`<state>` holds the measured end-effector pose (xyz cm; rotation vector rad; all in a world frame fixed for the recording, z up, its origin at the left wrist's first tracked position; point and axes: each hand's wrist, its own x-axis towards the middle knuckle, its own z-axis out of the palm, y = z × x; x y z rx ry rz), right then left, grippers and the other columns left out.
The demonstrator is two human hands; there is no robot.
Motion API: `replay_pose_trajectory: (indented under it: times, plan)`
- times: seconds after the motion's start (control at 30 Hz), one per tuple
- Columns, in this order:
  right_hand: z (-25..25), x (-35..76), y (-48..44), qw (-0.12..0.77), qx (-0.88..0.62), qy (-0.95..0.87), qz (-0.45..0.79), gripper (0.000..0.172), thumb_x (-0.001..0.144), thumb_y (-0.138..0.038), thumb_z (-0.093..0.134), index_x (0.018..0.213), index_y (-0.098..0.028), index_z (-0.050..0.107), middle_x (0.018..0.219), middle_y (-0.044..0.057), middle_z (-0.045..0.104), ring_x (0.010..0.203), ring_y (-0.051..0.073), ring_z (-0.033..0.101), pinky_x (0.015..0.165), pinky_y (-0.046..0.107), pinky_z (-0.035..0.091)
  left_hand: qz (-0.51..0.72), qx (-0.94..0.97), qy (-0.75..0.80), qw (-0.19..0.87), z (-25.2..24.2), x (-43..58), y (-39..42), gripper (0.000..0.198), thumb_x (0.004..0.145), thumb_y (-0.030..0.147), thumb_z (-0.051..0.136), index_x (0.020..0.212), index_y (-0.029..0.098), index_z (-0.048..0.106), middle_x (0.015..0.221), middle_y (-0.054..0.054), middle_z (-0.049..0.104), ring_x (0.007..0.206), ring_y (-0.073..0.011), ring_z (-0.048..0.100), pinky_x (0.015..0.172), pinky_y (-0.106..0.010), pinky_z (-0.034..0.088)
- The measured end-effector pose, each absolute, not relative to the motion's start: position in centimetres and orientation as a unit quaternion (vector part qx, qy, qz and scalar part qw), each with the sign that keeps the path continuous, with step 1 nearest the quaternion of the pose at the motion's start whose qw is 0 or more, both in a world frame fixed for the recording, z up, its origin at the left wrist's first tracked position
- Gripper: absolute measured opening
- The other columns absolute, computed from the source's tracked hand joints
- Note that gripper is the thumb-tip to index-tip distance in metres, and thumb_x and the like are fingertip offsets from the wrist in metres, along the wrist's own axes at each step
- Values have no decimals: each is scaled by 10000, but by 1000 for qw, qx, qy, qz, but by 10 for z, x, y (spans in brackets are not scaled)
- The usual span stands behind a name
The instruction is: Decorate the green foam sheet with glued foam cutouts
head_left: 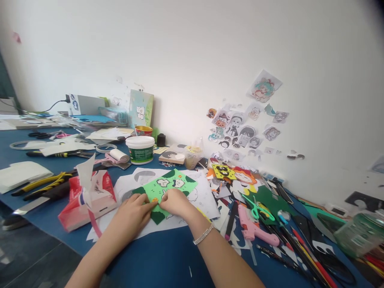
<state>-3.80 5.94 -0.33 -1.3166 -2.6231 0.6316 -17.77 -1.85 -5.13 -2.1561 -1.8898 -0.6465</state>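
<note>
A bright green paper sheet (171, 185) with dark green patches, small white cartoon figures and orange flower shapes lies on white drawing sheets. My left hand (135, 211) rests on its left side, fingers stretched out, with the index fingertip beside an orange flower cutout (155, 200). Close to that fingertip, my right hand (176, 203) is bent over the sheet with its fingers pinched together. Whatever they hold, if anything, is hidden. A white paper with line drawings (207, 196) extends to the right beneath the green sheet.
To the left stands a red tissue pack (90, 200), with yellow-handled pliers (51, 182) and a knife blade (33, 206) beyond. Behind sits a white-lidded tub (140, 150). On the right lie a pink glue gun (255, 230), green scissors (258, 210), pens and a glass jar (360, 234).
</note>
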Motion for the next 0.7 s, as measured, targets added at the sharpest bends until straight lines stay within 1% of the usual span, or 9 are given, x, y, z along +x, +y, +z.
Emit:
replay_pose_trajectory:
  times: [0.1, 0.17, 0.27, 0.33, 0.43, 0.5, 0.6, 0.7]
  plan:
    - [-6, -30, 56, 89, -410, -880, 221, 149, 701, -137, 522, 592, -195, 606, 682, 3, 644, 655, 144, 571, 540, 213, 393, -221, -730, -639, 97, -50, -177, -20, 367, 810, 206, 390, 1023, 241, 686, 840, -86, 607, 837, -240, 510, 704, -343, 409]
    - [-8, -28, 55, 104, -401, -884, 216, 139, 719, -153, 528, 651, -193, 642, 744, 9, 661, 703, 144, 577, 576, 212, 397, -222, -730, -639, 94, -50, -177, -20, 364, 811, 208, 393, 1028, 242, 684, 846, -86, 607, 841, -243, 512, 699, -341, 409]
    - [-13, -31, 54, 121, -405, -887, 186, 106, 719, -240, 583, 676, -193, 668, 803, 32, 665, 747, 167, 580, 574, 227, 387, -217, -732, -638, 100, -53, -178, -19, 373, 817, 202, 379, 1032, 233, 682, 852, -90, 610, 849, -245, 511, 694, -337, 412]
    - [-16, -35, 54, 119, -414, -889, 156, 118, 724, -267, 586, 697, -197, 676, 831, 43, 662, 749, 178, 582, 563, 237, 380, -216, -735, -633, 110, -55, -180, -18, 378, 823, 208, 369, 1037, 227, 680, 856, -92, 612, 852, -248, 513, 698, -339, 416]
    - [-16, -36, 51, 117, -416, -894, 115, 144, 752, -213, 538, 710, -192, 674, 832, 52, 657, 747, 182, 581, 558, 241, 375, -227, -735, -628, 115, -57, -184, -17, 385, 828, 242, 369, 1078, 210, 660, 851, -94, 623, 843, -251, 529, 704, -339, 428]
    - [-13, -31, 48, 122, -412, -897, 102, 169, 765, -178, 514, 683, -183, 662, 797, 51, 651, 733, 177, 573, 541, 235, 366, -239, -732, -628, 110, -58, -185, -16, 396, 843, 279, 360, 1104, 190, 645, 862, -98, 638, 835, -248, 548, 710, -337, 439]
    - [-6, -20, 43, 131, -396, -902, 108, 196, 781, -163, 497, 651, -176, 644, 720, 37, 634, 667, 155, 555, 498, 221, 346, -262, -737, -614, 103, -58, -179, -14, 407, 872, 320, 335, 1091, 172, 645, 929, -108, 655, 843, -242, 571, 730, -335, 449]
    - [-5, -13, 42, 138, -386, -905, 112, 185, 787, -185, 506, 678, -175, 656, 752, 42, 641, 690, 163, 565, 514, 224, 365, -255, -733, -618, 127, -61, -170, -10, 390, 871, 285, 337, 1078, 188, 652, 966, -113, 657, 868, -260, 568, 734, -358, 445]
